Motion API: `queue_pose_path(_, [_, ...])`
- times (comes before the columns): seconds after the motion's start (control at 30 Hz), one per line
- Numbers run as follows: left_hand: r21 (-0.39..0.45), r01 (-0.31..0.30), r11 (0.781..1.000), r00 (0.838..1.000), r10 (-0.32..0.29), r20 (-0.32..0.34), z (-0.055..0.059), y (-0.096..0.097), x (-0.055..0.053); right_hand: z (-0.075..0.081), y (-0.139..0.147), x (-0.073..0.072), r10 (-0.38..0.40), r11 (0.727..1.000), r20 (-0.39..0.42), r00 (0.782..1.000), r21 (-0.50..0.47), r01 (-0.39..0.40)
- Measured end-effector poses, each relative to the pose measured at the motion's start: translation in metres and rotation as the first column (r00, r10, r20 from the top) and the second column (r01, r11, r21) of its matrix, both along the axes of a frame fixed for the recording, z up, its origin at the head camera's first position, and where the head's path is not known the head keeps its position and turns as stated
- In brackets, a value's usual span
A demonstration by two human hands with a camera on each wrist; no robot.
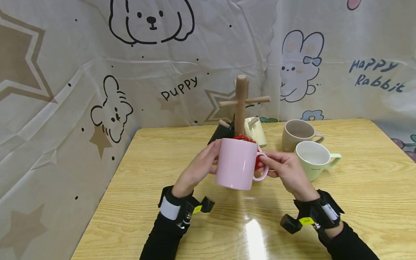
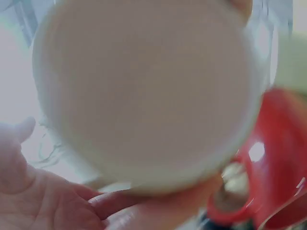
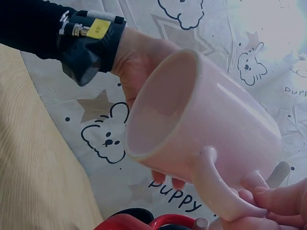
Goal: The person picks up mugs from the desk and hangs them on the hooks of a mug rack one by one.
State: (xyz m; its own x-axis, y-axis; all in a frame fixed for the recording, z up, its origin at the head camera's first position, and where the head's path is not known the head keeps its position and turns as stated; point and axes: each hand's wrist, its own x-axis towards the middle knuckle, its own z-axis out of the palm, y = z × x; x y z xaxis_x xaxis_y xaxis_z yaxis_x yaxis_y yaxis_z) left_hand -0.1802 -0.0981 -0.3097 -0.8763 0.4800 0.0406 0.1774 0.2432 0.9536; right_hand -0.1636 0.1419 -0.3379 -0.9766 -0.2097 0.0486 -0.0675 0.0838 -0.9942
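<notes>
A pink mug (image 1: pixel 236 164) is held above the table, its mouth facing down in the right wrist view. My left hand (image 1: pixel 202 164) holds its left side, with fingers reaching behind it. At the right, my right hand (image 1: pixel 287 169) pinches the mug's handle (image 3: pixel 218 191) between thumb and fingers. Behind the mug stands a wooden mug tree (image 1: pixel 241 104) with pegs on several sides. A red mug (image 2: pixel 280 148), mostly hidden in the head view, is low by the tree. The left wrist view is filled by the blurred mug.
A black mug (image 1: pixel 221 134) and a cream mug (image 1: pixel 256 131) are at the tree's lower part. To the right, a taupe mug (image 1: pixel 292 140) and a light green mug (image 1: pixel 313 164) stand upright on the wooden table (image 1: pixel 130 216). A printed cloth (image 1: pixel 201 47) hangs behind.
</notes>
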Motion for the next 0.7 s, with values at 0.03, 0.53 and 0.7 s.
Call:
queue_pose_path(0.03, [0.027,0.033,0.999,0.999,-0.034,0.021,-0.002,0.005,0.000,0.000,0.000,0.000,-0.005,1.000,-0.006,1.000,-0.001,0.005])
queue_pose_path(0.53, [0.166,0.029,0.986,0.991,-0.050,0.125,-0.014,0.024,-0.005,0.001,0.002,-0.003,-0.060,0.997,-0.019,0.998,0.049,0.060])
queue_pose_path(0.7, [0.153,0.014,0.988,0.989,-0.036,0.141,-0.013,0.023,-0.005,0.002,0.001,-0.003,-0.055,0.998,-0.006,0.998,0.034,0.055])
